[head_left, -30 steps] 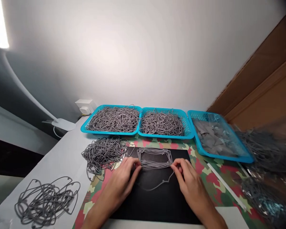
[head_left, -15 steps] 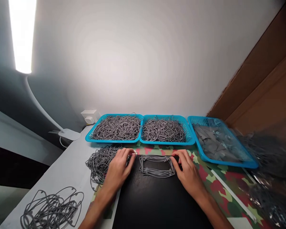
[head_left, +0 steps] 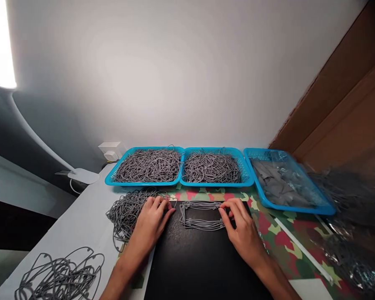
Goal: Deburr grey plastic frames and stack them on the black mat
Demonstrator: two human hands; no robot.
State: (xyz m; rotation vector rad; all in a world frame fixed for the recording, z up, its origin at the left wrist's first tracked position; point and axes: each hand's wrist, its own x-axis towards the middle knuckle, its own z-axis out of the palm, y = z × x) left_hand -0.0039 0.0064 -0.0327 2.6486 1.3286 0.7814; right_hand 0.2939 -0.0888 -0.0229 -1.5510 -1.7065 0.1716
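A neat stack of thin grey rectangular gaskets point(head_left: 203, 227) lies on a black board point(head_left: 193, 258) in front of me. At its right end my right hand point(head_left: 242, 225) has thumb and fingers bent round the corner, pinching the stack's edge. My left hand point(head_left: 151, 218) is curled at the board's left edge, apart from the stack. A thin grey strand shows beside its fingertips; whatever lies between them is hidden. Touching that hand's far side is a tangled pile of grey gaskets point(head_left: 125, 212).
Two blue baskets point(head_left: 143, 183) point(head_left: 217, 184) full of grey loops stand along the wall. A third blue basket point(head_left: 300, 209) holds clear bags. More loops point(head_left: 62, 277) lie at front left. A lamp point(head_left: 84, 176) stands at left, a cardboard box point(head_left: 340, 121) at right.
The view has shifted slightly, so everything sits a little further left. My left fingertips have dropped slightly lower toward the board. My right hand stays at the stack's right end.
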